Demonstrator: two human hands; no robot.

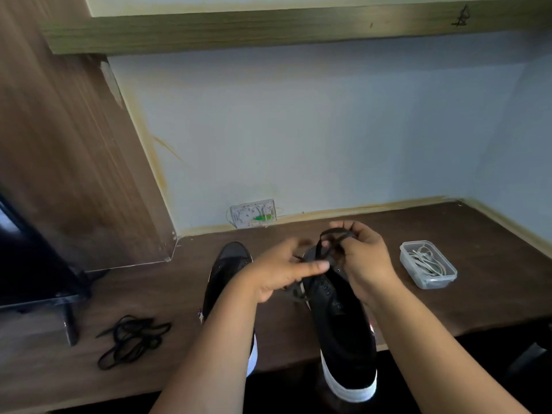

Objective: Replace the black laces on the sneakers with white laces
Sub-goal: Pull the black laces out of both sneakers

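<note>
Clear plastic container (427, 265) at 3 o'clock on the brown desk (448, 294), lid off — holds a loose tangle of white laces (425, 261). Right sneaker (343, 318), black with white sole, sits at centre, heel overhanging the desk edge. Right hand (363, 261) pinches a loop of its black lace (324, 246), lifted above the eyelets. Left hand (279, 271) is at the tongue, index finger extended, other fingers blurred — grip cannot be told. Second sneaker (227, 273) lies just beside, toward 9 o'clock. Removed black lace (131, 339) is heaped at 8 o'clock.
</note>
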